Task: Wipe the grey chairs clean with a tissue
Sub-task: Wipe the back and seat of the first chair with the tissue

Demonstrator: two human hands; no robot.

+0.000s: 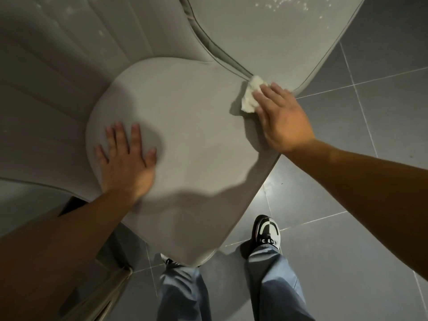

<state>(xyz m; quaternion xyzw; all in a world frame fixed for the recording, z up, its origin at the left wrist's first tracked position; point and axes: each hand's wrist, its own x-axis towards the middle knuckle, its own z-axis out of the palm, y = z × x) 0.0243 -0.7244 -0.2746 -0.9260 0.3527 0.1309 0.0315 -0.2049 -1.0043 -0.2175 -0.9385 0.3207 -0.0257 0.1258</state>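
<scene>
Head view, looking steeply down, described from nearest to farthest. At 6 o'clock stand the person's legs in blue trousers [183,295], with a black-and-white shoe [268,230] at about 5 o'clock set on the grey tiled floor [382,112]; the toe of a second shoe shows just under the seat's front edge. At 7 o'clock part of a pale frame runs along the bottom-left corner; what it belongs to cannot be told.

The grey chair [185,107] fills the centre and upper left. Its rounded seat cushion lies at the centre, its ribbed backrest curves from 9 to 11 o'clock, and small pale specks mark that backrest. The left hand [126,163], at 8 o'clock on the seat, lies flat with its fingers straight and spread, palm pressed on the cushion and holding nothing. A dark shadow falls across the seat around this hand and along the near edge.

The right hand [281,119], at 3 o'clock, presses a crumpled white tissue [250,96] onto the right rim of the seat; its fingers are extended over the tissue rather than curled round it, so this grip is flat and unclenched. The tissue sits at about 2 o'clock, where the seat rim meets a piped seam.

Beyond that seam, at 12 to 1 o'clock, rises a second grey chair [278,38], whose surface carries a scatter of white flecks near the top edge.
</scene>
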